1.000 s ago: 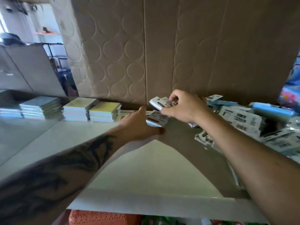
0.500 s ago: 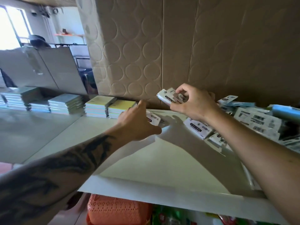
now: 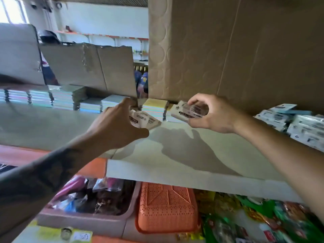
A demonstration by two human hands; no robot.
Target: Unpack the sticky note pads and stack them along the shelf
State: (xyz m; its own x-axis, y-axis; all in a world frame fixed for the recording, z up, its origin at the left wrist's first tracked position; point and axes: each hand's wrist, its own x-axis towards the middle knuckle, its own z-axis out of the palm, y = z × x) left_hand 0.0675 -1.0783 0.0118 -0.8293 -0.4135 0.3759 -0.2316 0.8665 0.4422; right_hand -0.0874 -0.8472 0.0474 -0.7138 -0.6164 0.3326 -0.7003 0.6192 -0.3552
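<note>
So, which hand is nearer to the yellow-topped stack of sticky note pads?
Left. The left hand reaches just beside the yellow-topped stack on its left; the right hand is further off to its right.

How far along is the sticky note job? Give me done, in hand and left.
Done: unwrapped stacks line the back of the shelf toward the left. In hand: the left hand holds one wrapped pack and the right hand another. Left: a pile of wrapped packs at the right.

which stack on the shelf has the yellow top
The yellow-topped stack standing against the cardboard wall, just behind the gap between the two hands. The stacks further left along the shelf have pale blue or whitish tops.
</note>
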